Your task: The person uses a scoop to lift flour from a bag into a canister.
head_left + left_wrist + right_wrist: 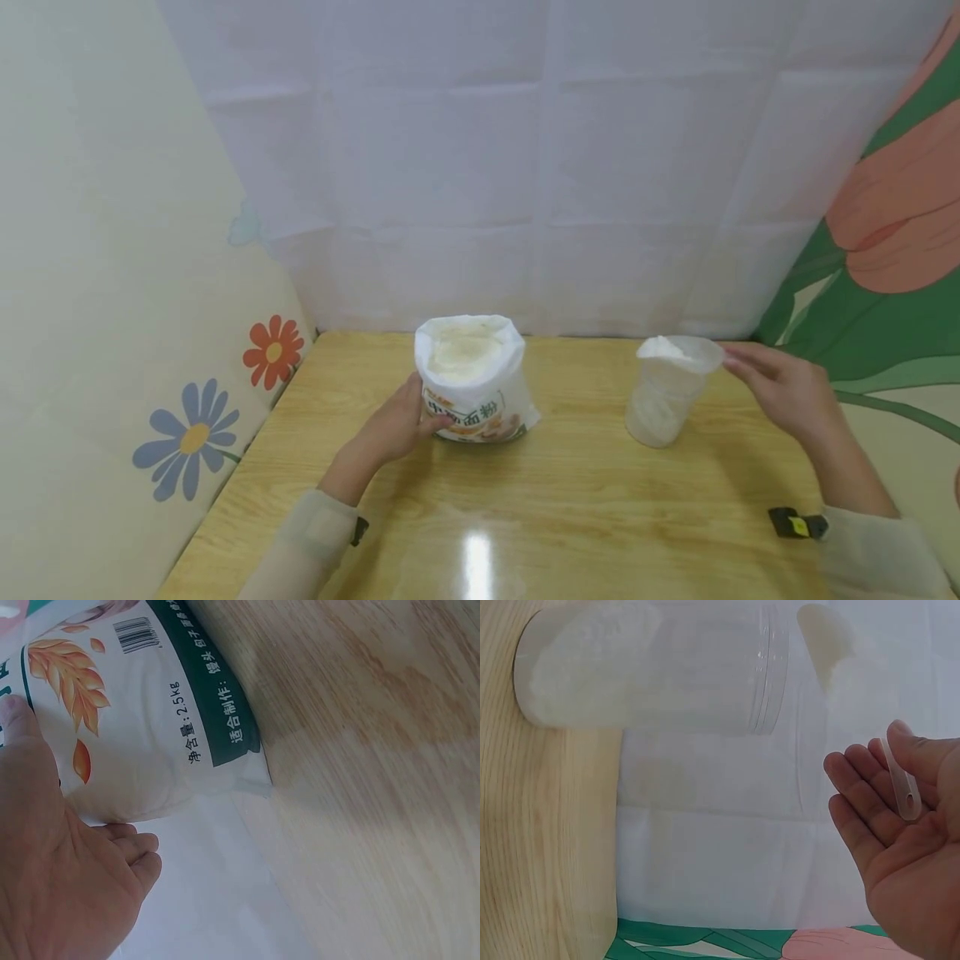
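An open white flour bag (480, 417) stands on the table, pale flour showing in its mouth. My left hand (390, 423) grips the bag's left side; in the left wrist view the thumb (19, 720) lies on the printed front and other fingers are at the side. To the right stands a clear plastic jar (656, 412) with some white flour inside (592, 667). My right hand (783, 392) pinches the handle (904, 787) of a translucent scoop (699, 354). The scoop, with white flour in it, is over the jar's mouth.
The wooden table (555, 508) reaches back to a white cloth (450, 167) hanging behind it. A flower-painted wall (112, 292) borders the left, and a panel with large tulips (900, 333) the right.
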Available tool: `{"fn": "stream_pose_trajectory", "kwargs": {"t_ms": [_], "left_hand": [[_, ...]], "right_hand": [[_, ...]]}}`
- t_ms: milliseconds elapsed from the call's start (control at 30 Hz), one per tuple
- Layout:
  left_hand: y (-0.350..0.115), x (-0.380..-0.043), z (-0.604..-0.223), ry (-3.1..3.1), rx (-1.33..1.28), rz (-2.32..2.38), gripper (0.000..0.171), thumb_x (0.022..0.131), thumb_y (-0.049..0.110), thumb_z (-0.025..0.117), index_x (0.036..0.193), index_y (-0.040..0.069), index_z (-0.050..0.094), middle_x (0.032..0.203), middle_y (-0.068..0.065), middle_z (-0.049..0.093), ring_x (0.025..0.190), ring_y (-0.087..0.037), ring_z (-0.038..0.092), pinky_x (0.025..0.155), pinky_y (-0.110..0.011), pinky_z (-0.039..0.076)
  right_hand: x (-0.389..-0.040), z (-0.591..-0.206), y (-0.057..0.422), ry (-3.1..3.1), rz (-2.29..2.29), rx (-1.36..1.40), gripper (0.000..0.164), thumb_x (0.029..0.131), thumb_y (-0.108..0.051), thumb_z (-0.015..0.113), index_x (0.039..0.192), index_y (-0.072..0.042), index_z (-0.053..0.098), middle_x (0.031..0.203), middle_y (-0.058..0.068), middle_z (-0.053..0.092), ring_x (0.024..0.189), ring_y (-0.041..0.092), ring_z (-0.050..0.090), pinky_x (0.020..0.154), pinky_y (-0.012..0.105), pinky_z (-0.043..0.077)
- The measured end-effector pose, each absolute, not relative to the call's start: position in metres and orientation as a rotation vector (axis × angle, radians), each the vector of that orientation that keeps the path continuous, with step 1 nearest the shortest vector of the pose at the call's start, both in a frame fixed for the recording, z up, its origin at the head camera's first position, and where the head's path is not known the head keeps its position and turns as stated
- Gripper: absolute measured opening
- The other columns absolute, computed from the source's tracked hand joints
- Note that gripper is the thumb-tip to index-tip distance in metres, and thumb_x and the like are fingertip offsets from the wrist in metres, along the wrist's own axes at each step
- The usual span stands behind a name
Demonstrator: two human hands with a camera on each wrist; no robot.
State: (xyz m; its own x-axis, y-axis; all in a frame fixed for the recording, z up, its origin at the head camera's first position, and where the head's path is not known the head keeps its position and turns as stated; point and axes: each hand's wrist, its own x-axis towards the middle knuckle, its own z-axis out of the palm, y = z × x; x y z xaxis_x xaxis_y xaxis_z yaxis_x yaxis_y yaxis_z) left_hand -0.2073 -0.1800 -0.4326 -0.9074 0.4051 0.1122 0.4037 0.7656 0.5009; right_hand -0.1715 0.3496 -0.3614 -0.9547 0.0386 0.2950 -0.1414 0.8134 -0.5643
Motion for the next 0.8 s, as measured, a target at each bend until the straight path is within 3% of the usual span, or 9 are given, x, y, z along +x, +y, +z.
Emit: {"fn": "stream_pose_trajectory", "kwargs": {"t_ms": [567, 800], "left_hand": [[-0.182, -0.209, -0.437, 2.941, 0.701, 0.830, 0.096, 0.095, 0.049, 0.065, 0.160, 0.010, 0.006, 0.150, -0.015, 0.042, 0.146, -0.032, 0.037, 0.121, -0.048, 0.033], [-0.181, -0.208, -0.435, 2.953, 0.730, 0.846, 0.096, 0.094, 0.047, 0.067, 0.159, 0.006, 0.009, 0.147, -0.017, 0.045, 0.144, -0.035, 0.039, 0.120, -0.051, 0.034]], "right_hand": [[-0.166, -0.363, 0.370, -2.767, 0.816, 0.081, 0.051, 0.105, -0.040, 0.055, 0.136, -0.001, 0.062, 0.126, 0.033, 0.061, 0.118, 0.060, 0.049, 0.088, 0.073, 0.042], [-0.166, -0.363, 0.371, -2.786, 0.776, 0.119, 0.048, 0.105, -0.037, 0.055, 0.133, 0.001, 0.063, 0.130, 0.036, 0.057, 0.118, 0.061, 0.048, 0.089, 0.073, 0.041]]}}
